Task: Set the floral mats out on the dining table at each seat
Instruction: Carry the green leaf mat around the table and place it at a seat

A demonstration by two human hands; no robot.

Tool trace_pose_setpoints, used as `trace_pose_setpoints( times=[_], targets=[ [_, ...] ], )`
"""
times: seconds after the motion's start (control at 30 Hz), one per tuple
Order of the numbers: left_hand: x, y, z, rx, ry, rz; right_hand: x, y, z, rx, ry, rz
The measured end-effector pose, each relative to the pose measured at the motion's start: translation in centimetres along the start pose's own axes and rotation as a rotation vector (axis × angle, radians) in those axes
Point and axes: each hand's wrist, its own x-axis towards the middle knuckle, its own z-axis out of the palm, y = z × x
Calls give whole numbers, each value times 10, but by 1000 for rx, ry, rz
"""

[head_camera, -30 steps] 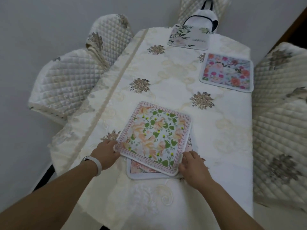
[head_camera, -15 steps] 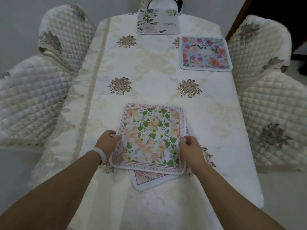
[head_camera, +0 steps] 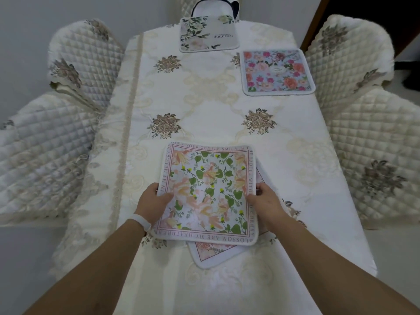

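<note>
Top floral mat lies square to the table at the near seat; a second ago it sat skewed. It rests on a second mat, which stays turned beneath it with one corner protruding. Left hand and right hand have moved up the side edges. Each pinches its edge, thumb on top, fingers curled at the rim. Leaf-print mat and rose-print mat are already placed. Judgement: the near seat is aligned and the under mat awaits a seat.

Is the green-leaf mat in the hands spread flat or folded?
Spread flat: the green-leaf mat shows all four lettered borders; left hand and right hand grip its sides.
</note>
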Motion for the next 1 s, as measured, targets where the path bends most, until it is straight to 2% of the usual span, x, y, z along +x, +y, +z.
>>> trace_pose_setpoints(
  times=[0.3,0.57,0.73,1.0],
  targets=[
    [-45,5,-7,-160,153,-19,-17,-16,-11,25,-73,-145],
    [-90,16,-16,-198,248,19,-35,-21,-22,50,-152,-231],
    [-116,11,-35,-261,316,-17,-38,-27,-4,34,-214,-249],
    [-189,-30,-91,-488,480,-34,-88,-49,59,-78,-336,-387]
  ],
)
